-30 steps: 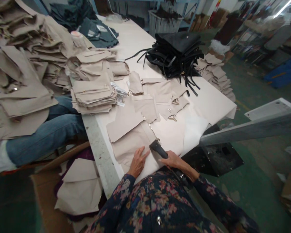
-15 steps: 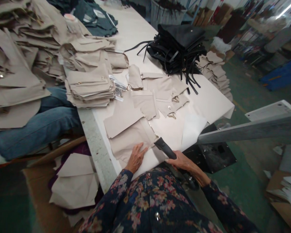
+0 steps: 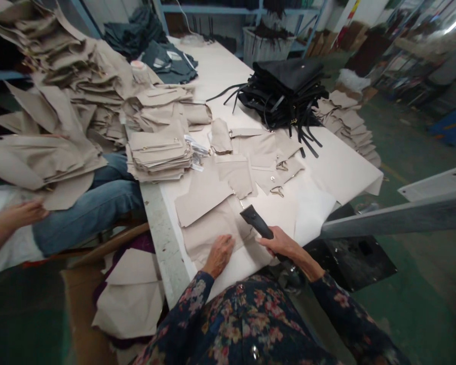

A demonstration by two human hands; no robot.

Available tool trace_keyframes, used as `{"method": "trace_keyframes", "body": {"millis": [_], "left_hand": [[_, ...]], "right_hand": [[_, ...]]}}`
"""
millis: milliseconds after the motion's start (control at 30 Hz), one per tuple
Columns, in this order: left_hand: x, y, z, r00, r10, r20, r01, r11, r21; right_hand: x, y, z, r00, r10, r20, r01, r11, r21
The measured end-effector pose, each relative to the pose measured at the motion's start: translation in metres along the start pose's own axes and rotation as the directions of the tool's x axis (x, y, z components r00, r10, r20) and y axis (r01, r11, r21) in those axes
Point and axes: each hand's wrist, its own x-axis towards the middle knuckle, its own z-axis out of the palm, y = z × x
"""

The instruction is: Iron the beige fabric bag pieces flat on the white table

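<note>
My left hand (image 3: 219, 253) lies flat on a beige bag panel (image 3: 209, 230) at the table's near edge, its fingers stretched out. In my right hand (image 3: 281, 243) is a black handheld tool with a flat, flared end (image 3: 256, 221); its exact kind is unclear. The flared end is over the panel's right side, close to a strip of metal trim; whether it touches is hard to see. Another flat beige piece (image 3: 199, 197) overlaps the panel's far side. Beyond lie more beige pieces (image 3: 256, 149), some with metal clasps.
A neat stack of beige pieces (image 3: 157, 154) stands at the table's left edge, with larger heaps (image 3: 95, 76) behind. Black bags with straps (image 3: 285, 94) are piled at the back right. At left, a co-worker's hand (image 3: 28, 210) rests by jeans. A grey metal bar (image 3: 399, 215) juts in from the right.
The view has tilted up and shifted left, showing a co-worker's hand at left. The tool's flared end has moved slightly away from me along the panel's right side. My left hand stays on the panel.
</note>
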Motion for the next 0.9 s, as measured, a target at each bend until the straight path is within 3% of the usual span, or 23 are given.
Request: {"method": "trace_keyframes", "body": {"millis": [133,200,300,433,567,633,733,900], "left_hand": [[0.056,-0.024,-0.042,0.975,-0.177,-0.132,0.19,0.977,0.095],[0.089,-0.037,-0.059,0.955,-0.281,-0.098,0.291,0.951,0.104],[0.127,-0.053,-0.068,0.942,-0.335,0.029,0.333,0.941,0.068],[0.145,-0.066,-0.07,0.938,-0.305,0.165,0.314,0.949,-0.028],[0.137,-0.061,-0.091,0.935,-0.247,0.254,0.302,0.93,-0.208],[0.129,-0.052,-0.104,0.921,-0.224,0.318,0.353,0.823,-0.444],[0.118,-0.039,-0.116,0.891,-0.242,0.384,0.452,0.542,-0.708],[0.103,-0.025,-0.11,0.842,-0.303,0.446,0.531,0.32,-0.785]], "right_hand": [[-0.013,-0.007,-0.01,0.999,0.045,0.012,-0.045,0.999,0.01],[-0.019,-0.008,-0.01,0.998,0.054,0.032,-0.054,0.998,0.026],[-0.024,-0.008,-0.01,0.996,0.044,0.08,-0.05,0.996,0.074],[-0.026,-0.01,-0.015,0.997,0.02,0.081,-0.028,0.994,0.103],[-0.021,-0.015,-0.02,0.997,-0.017,0.078,0.011,0.997,0.071],[-0.018,-0.019,-0.019,0.993,-0.058,0.101,0.048,0.994,0.099],[-0.012,-0.025,-0.014,0.989,-0.088,0.12,0.073,0.99,0.123],[0.002,-0.031,-0.003,0.984,-0.128,0.124,0.116,0.989,0.096]]}}
